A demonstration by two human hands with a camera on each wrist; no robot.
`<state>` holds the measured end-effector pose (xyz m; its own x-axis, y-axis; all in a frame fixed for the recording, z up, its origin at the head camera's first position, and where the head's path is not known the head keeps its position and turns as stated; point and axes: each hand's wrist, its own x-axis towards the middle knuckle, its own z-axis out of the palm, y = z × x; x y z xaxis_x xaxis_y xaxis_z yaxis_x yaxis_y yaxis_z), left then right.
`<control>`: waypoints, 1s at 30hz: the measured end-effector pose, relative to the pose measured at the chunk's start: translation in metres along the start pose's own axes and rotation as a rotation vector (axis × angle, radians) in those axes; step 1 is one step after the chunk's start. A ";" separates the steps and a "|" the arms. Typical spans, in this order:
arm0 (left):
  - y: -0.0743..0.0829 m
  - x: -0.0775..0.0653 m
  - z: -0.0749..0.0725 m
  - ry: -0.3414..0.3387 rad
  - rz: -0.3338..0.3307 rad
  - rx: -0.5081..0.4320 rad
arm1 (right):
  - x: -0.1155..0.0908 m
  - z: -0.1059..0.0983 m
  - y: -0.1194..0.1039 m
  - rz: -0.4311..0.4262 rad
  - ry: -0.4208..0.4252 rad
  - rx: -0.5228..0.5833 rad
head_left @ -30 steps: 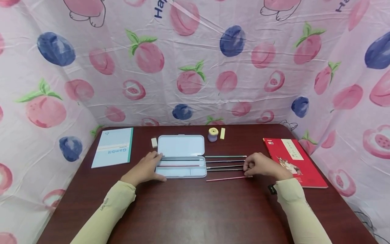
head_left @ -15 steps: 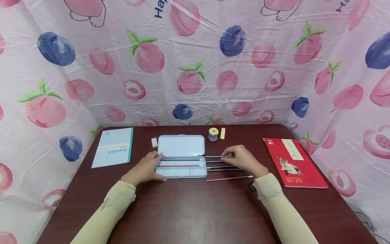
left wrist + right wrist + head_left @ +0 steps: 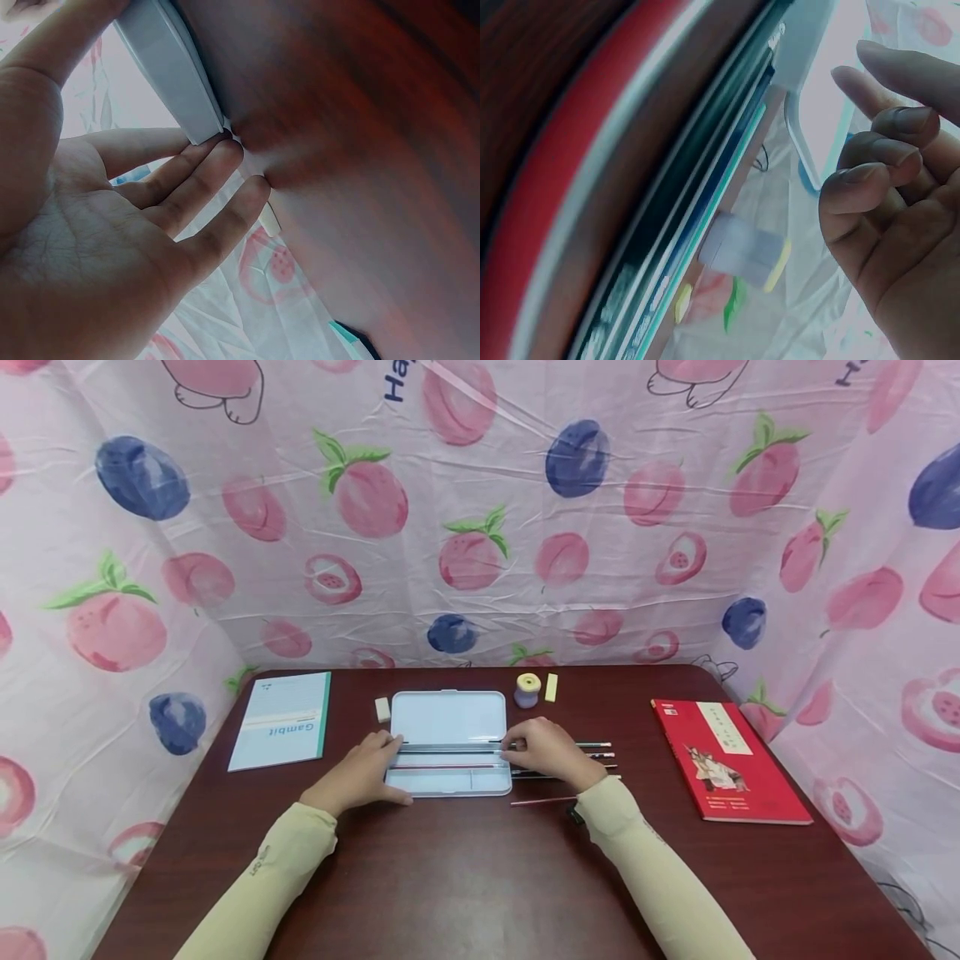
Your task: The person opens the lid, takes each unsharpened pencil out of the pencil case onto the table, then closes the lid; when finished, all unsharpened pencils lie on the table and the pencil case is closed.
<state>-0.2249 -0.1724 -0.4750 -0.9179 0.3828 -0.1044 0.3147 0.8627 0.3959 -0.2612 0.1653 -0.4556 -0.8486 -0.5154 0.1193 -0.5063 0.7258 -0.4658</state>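
An open light-blue pencil case [image 3: 491,782] lies in the middle of the table in the head view, lid leaned back, with a dark pencil and a red pencil [image 3: 450,767] inside. My left hand [image 3: 360,777] holds its left end, thumb at the front corner, fingers at the back. Over the right edge of the case is my right hand [image 3: 551,750], thumb and index finger stretched toward the case. The right wrist view shows its other fingers bent and nothing in its grasp. Beneath it lie several dark pencils [image 3: 600,755] and a red pencil [image 3: 536,802].
Behind the case stand a white eraser [image 3: 382,709], a purple and yellow sharpener-like pot [image 3: 527,692] and a pale yellow block [image 3: 551,687]. A light-blue notebook [image 3: 281,718] lies at left, a red book [image 3: 731,760] at right. A printed cloth hangs behind the table.
My right hand has moved left, from the right ends of the loose pencils to the right edge of the case. My left hand has stayed on the case.
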 end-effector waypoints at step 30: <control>-0.001 0.000 -0.001 -0.002 0.005 -0.001 | 0.015 0.016 -0.007 0.056 -0.056 -0.128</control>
<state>-0.2255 -0.1734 -0.4742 -0.9159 0.3875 -0.1045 0.3188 0.8606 0.3972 -0.2679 0.1453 -0.4641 -0.8677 -0.4949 0.0453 -0.4771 0.8041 -0.3546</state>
